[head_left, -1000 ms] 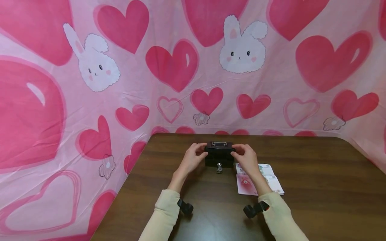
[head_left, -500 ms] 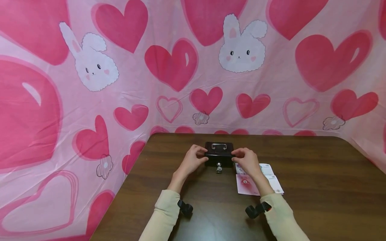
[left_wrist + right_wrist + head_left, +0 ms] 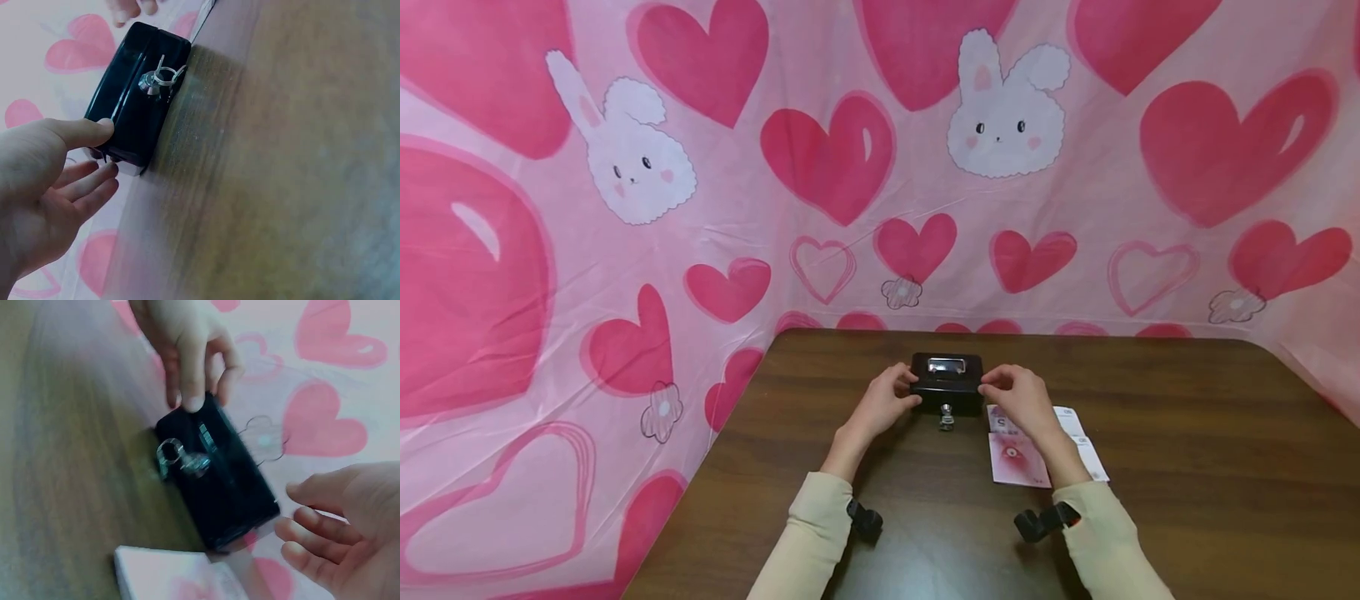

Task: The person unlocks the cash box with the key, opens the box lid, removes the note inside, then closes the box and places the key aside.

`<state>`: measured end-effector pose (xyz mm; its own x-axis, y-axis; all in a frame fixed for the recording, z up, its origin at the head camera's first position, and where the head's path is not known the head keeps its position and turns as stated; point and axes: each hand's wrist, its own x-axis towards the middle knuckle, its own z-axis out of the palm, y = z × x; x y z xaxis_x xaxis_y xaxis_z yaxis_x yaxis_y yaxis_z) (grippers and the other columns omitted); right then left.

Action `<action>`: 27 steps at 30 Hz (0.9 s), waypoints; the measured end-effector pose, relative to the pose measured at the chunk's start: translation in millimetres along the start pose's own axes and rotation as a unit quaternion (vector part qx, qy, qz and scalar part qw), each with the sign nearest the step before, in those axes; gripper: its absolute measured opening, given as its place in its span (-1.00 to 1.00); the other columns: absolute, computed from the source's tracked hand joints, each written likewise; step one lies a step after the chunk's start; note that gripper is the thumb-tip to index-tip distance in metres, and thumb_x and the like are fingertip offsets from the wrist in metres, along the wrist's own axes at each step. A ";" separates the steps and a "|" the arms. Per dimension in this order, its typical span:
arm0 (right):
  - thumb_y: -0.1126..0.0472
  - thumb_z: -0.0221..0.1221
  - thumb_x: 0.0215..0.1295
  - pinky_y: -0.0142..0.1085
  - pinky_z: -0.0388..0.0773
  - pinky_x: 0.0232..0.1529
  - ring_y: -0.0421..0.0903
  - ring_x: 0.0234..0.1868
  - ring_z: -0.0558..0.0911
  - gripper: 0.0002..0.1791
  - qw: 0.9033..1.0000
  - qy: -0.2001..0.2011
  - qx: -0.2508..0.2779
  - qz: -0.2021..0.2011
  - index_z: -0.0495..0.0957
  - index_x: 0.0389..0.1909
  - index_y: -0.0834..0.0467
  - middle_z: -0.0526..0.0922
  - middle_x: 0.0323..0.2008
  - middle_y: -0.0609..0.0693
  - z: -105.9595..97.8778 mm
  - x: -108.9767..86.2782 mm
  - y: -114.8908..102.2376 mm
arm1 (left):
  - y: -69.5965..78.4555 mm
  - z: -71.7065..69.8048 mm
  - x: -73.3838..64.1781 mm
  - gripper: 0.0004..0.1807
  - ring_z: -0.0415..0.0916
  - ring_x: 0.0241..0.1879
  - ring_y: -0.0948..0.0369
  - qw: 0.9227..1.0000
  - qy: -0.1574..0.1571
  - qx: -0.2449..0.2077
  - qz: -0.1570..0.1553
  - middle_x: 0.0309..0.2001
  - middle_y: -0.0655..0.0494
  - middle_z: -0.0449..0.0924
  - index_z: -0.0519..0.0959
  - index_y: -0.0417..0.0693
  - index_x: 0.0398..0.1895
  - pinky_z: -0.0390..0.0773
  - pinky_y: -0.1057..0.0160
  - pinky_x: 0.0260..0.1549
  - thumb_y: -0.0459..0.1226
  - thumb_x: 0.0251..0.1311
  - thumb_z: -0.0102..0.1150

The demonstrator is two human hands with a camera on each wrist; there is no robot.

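A black cash box (image 3: pixel 947 385) with a metal carry handle (image 3: pixel 947 366) on top stands on the table, its lid down. Keys on a ring (image 3: pixel 165 76) hang from the lock in its front. My left hand (image 3: pixel 886 398) grips the box's left end, thumb on the front corner and fingers at the side. Beside the right end is my right hand (image 3: pixel 1021 400), its fingers loosely bent; in the right wrist view a gap shows between this hand (image 3: pixel 350 531) and the box. Banknotes (image 3: pixel 1017 458), pink and purplish, lie partly under my right forearm.
The brown wooden table (image 3: pixel 1210 467) extends to both sides of the box. Behind it hangs a pink cloth (image 3: pixel 835 275) with hearts and rabbits. A black wrist camera (image 3: pixel 867 523) sits on the left wrist and another camera (image 3: pixel 1033 525) on the right.
The cash box's lid has come down from a raised, tilted position. My right hand has drawn slightly away from the box's right end, while the left hand stays at the left end.
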<state>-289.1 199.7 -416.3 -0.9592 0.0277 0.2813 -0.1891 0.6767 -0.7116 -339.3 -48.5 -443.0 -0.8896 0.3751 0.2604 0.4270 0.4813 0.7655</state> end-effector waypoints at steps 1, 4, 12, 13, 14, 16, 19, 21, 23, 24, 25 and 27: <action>0.22 0.33 0.23 -0.25 0.55 -0.26 -0.03 -0.34 0.67 -0.85 1.000 -0.004 -0.001 -0.002 0.69 -0.26 0.22 0.73 -0.33 0.13 -0.6 -0.6 -2.5 | -0.3 0.4 -0.3 -0.71 0.62 0.06 -0.02 1.000 -0.002 -0.002 -0.004 0.10 -0.12 0.58 0.55 -0.12 -0.03 0.58 0.00 0.10 -0.33 0.20 0.35; 0.19 0.31 0.26 -0.29 0.56 -0.40 -0.06 -0.49 0.68 -0.86 0.999 -0.046 0.015 0.004 0.69 -0.27 0.19 0.74 -0.41 0.11 2.6 -2.7 -11.0 | -0.6 -0.2 -0.9 -0.72 0.61 0.10 -0.01 1.000 -0.005 -0.005 -0.014 0.11 -0.10 0.61 0.53 -0.08 -0.04 0.57 -0.02 0.11 -0.31 0.22 0.34; 0.19 0.31 0.27 -0.31 0.56 -0.62 -0.12 -0.62 0.62 -0.87 0.989 -0.138 0.000 0.044 0.66 -0.25 0.18 0.73 -0.39 0.09 20.7 -9.2 -20.3 | -2.5 0.3 -0.2 -0.73 0.61 0.10 0.00 1.000 -0.010 -0.010 -0.028 0.12 -0.06 0.62 0.52 0.00 -0.03 0.56 -0.04 0.11 -0.29 0.24 0.32; 0.20 0.31 0.27 -0.31 0.56 -0.64 -0.11 -0.63 0.62 -0.87 0.989 -0.137 -0.003 0.048 0.67 -0.25 0.18 0.73 -0.40 0.08 21.7 -9.8 -21.5 | -3.1 0.0 -0.1 -0.73 0.61 0.10 0.00 0.999 -0.011 -0.010 -0.028 0.12 -0.06 0.62 0.52 0.00 -0.03 0.57 -0.04 0.11 -0.28 0.25 0.32; 0.20 0.32 0.26 -0.30 0.55 -0.65 -0.11 -0.64 0.61 -0.87 0.989 -0.137 -0.004 0.052 0.67 -0.25 0.18 0.73 -0.41 0.08 22.7 -10.2 -22.5 | -3.8 -0.1 0.0 -0.74 0.61 0.10 0.00 1.000 -0.012 -0.011 -0.026 0.13 -0.06 0.62 0.52 0.00 -0.03 0.57 -0.04 0.10 -0.27 0.25 0.31; 0.21 0.32 0.25 -0.29 0.54 -0.68 -0.10 -0.67 0.61 -0.86 0.988 -0.141 -0.008 0.055 0.67 -0.24 0.20 0.73 -0.43 0.06 24.8 -11.2 -23.6 | -4.9 -0.1 0.3 -0.74 0.61 0.10 0.01 1.000 -0.012 -0.013 -0.023 0.13 -0.05 0.62 0.51 0.00 -0.04 0.57 -0.03 0.10 -0.28 0.25 0.31; 0.19 0.33 0.24 -0.29 0.52 -0.71 -0.12 -0.70 0.60 -0.85 0.987 -0.152 -0.017 0.055 0.67 -0.26 0.20 0.72 -0.48 0.03 29.1 -13.1 -24.6 | -5.1 -0.2 0.6 -0.74 0.63 0.09 0.01 1.000 -0.010 -0.018 -0.021 0.12 -0.05 0.62 0.51 -0.01 -0.05 0.58 -0.02 0.10 -0.29 0.24 0.32; 0.17 0.33 0.24 -0.30 0.50 -0.73 -0.14 -0.72 0.58 -0.85 0.986 -0.156 -0.026 0.056 0.67 -0.29 0.19 0.69 -0.54 0.01 32.2 -14.4 -24.5 | -4.6 -0.4 0.2 -0.74 0.63 0.09 0.01 1.000 -0.010 -0.021 -0.020 0.12 -0.05 0.62 0.52 -0.01 -0.05 0.58 -0.02 0.10 -0.29 0.24 0.33; 0.15 0.33 0.24 -0.31 0.49 -0.74 -0.15 -0.73 0.56 -0.85 0.985 -0.156 -0.036 0.058 0.67 -0.32 0.17 0.65 -0.58 -0.01 35.3 -15.2 -24.3 | -3.7 -0.9 -0.5 -0.74 0.63 0.08 0.00 0.999 -0.010 -0.024 -0.022 0.12 -0.05 0.62 0.52 -0.01 -0.05 0.58 -0.02 0.10 -0.30 0.23 0.33; 0.15 0.33 0.24 -0.31 0.48 -0.74 -0.15 -0.73 0.56 -0.85 0.985 -0.155 -0.041 0.059 0.67 -0.34 0.16 0.63 -0.60 -0.01 36.7 -15.6 -24.3 | -3.5 -1.2 -0.9 -0.74 0.63 0.09 0.00 0.999 -0.011 -0.024 -0.023 0.12 -0.05 0.62 0.51 0.00 -0.05 0.58 -0.02 0.10 -0.29 0.24 0.32; 0.14 0.33 0.24 -0.32 0.47 -0.74 -0.15 -0.74 0.55 -0.85 0.985 -0.153 -0.044 0.060 0.67 -0.35 0.16 0.61 -0.62 -0.01 38.0 -16.0 -24.1 | -3.3 -1.5 -1.4 -0.74 0.63 0.09 0.00 0.999 -0.013 -0.024 -0.024 0.12 -0.05 0.62 0.51 0.00 -0.05 0.58 -0.02 0.10 -0.29 0.24 0.32; 0.14 0.32 0.24 -0.31 0.47 -0.75 -0.15 -0.74 0.55 -0.86 0.986 -0.150 -0.046 0.061 0.66 -0.38 0.15 0.60 -0.65 -0.01 40.2 -16.6 -24.6 | -3.2 -2.1 -2.2 -0.75 0.62 0.09 0.01 0.999 -0.016 -0.024 -0.026 0.13 -0.04 0.61 0.51 0.01 -0.05 0.58 -0.02 0.10 -0.28 0.25 0.31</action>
<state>-277.0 153.0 -429.3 -0.9953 -0.0960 -0.0148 -0.0621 0.7456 -0.6635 -339.0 -52.5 -444.8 -0.9046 0.3762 0.2003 0.3707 0.4624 0.8055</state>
